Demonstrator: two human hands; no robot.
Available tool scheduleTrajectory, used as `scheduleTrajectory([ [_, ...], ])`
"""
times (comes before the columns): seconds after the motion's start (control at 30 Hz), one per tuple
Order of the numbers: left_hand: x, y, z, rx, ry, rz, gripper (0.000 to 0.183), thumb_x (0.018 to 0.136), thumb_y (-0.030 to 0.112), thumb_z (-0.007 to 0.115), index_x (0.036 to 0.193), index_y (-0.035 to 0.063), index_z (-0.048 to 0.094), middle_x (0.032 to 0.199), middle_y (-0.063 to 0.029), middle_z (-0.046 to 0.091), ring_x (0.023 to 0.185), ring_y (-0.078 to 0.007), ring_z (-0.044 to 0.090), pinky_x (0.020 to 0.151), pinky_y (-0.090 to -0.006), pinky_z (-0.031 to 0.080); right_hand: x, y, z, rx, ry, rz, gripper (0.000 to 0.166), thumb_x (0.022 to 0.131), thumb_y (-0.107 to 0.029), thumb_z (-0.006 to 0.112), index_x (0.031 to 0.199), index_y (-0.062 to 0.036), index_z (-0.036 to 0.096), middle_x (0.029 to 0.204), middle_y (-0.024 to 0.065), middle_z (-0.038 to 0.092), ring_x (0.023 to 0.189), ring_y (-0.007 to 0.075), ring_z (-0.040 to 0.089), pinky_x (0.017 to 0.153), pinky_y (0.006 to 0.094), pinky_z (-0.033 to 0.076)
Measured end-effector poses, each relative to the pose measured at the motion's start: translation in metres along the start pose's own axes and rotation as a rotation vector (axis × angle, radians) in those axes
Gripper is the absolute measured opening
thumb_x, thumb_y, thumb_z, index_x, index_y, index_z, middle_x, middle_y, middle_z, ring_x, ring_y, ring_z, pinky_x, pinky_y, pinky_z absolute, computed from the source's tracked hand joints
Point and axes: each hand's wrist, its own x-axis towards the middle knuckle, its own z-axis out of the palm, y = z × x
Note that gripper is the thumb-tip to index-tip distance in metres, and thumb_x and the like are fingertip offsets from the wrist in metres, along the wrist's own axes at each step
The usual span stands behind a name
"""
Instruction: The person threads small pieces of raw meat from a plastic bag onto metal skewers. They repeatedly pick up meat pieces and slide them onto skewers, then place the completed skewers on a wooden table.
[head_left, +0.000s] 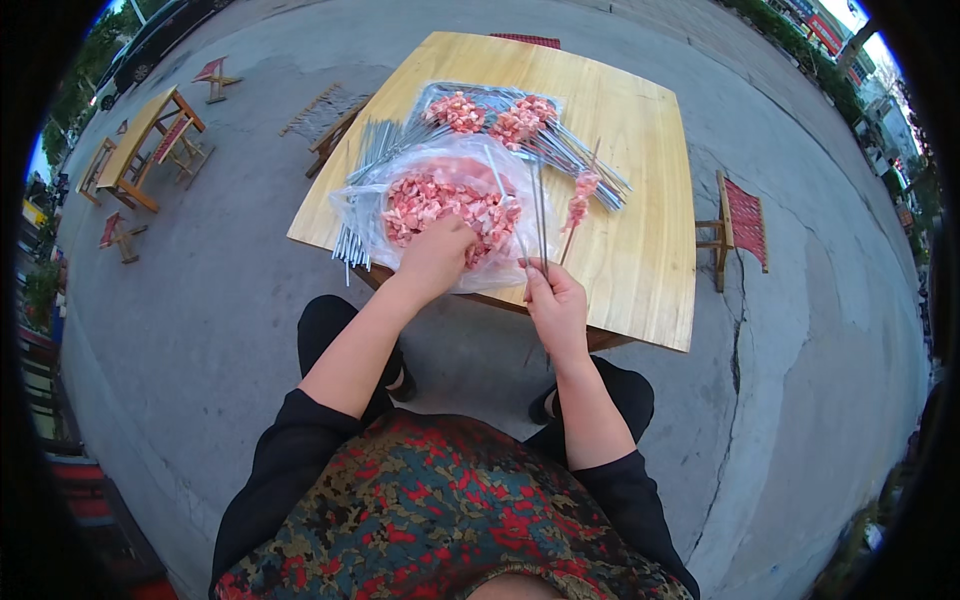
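My left hand (439, 251) reaches into a clear plastic bag (352, 202) filled with small pieces of raw meat (420, 202); its fingertips are buried in the meat, so what they pinch is hidden. Several thin metal skewers (541, 217) stand up from my right hand (556, 296), closed around their lower part. One skewer threaded with meat (580, 202) rises just beyond that hand. Behind the bag, a metal tray (431, 94) holds heaps of meat threaded on skewers (525, 120). Loose bare skewers (367, 161) lie to the left of and under the bag.
All this stands on a square wooden table (637, 262). A folding stool with red webbing (742, 225) is at its right, another stool (330, 124) at its left. Further left are a long wooden table (135, 146) and small stools. A dark car (157, 45) is parked beyond.
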Motion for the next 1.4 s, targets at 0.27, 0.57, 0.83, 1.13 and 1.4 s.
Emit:
scheduleTrajectory([
  [0.27, 0.007, -0.008, -0.006, -0.158, -0.019, -0.107, 0.016, 0.077, 0.003, 0.059, 0.093, 0.0036, 0.063, 0.093, -0.0112, 0.061, 0.082, -0.0266, 0.063, 0.071, -0.0377, 0.051, -0.006, 0.0, 0.0, -0.115, -0.018, -0.037, 0.021, 0.096, -0.012, 0.056, 0.109, 0.0, 0.066, 0.063, -0.0047, 0.052, 0.055, 0.0021, 0.043, 0.05, 0.0189, 0.034],
  [0.57, 0.012, -0.011, -0.018, -1.448, 0.215, -0.722, 0.013, 0.088, 0.003, 0.058, 0.101, 0.0019, 0.061, 0.092, -0.0084, 0.064, 0.08, -0.0171, 0.065, 0.071, -0.0279, 0.055, -0.011, -0.009, -0.001, -0.14, -0.065, -0.01, 0.02, 0.096, -0.011, 0.055, 0.108, -0.0002, 0.067, 0.063, -0.0047, 0.052, 0.055, 0.0022, 0.044, 0.051, 0.0192, 0.035],
  [0.83, 0.029, -0.024, -0.029, -1.743, 0.493, -0.765, 0.013, 0.092, 0.008, 0.06, 0.104, 0.0028, 0.058, 0.092, -0.0071, 0.065, 0.082, -0.0192, 0.066, 0.074, -0.0322, 0.058, -0.015, -0.004, -0.006, -0.271, -0.179, -0.013, 0.02, 0.095, -0.012, 0.056, 0.106, -0.0005, 0.068, 0.064, -0.0036, 0.054, 0.058, 0.0038, 0.049, 0.054, 0.021, 0.039],
  [1.13, 0.025, -0.009, -0.04, -1.657, 0.475, -0.711, 0.014, 0.091, 0.005, 0.06, 0.105, 0.005, 0.059, 0.097, -0.0082, 0.066, 0.086, -0.0194, 0.066, 0.075, -0.0332, 0.057, -0.021, -0.008, -0.004, -0.279, -0.151, -0.029, 0.019, 0.093, -0.012, 0.058, 0.105, -0.0006, 0.068, 0.073, 0.007, 0.064, 0.067, 0.0083, 0.057, 0.064, 0.025, 0.046],
  [1.4, 0.043, -0.004, -0.023, -1.785, 0.298, -0.448, 0.026, 0.085, 0.006, 0.062, 0.11, 0.0027, 0.061, 0.109, -0.008, 0.064, 0.105, -0.02, 0.06, 0.096, -0.0354, 0.046, -0.023, 0.008, 0.002, -0.463, -0.047, -0.24, 0.023, 0.089, -0.013, 0.056, 0.107, -0.0058, 0.068, 0.09, 0.0214, 0.066, 0.083, 0.0353, 0.067, 0.071, 0.0405, 0.053],
])
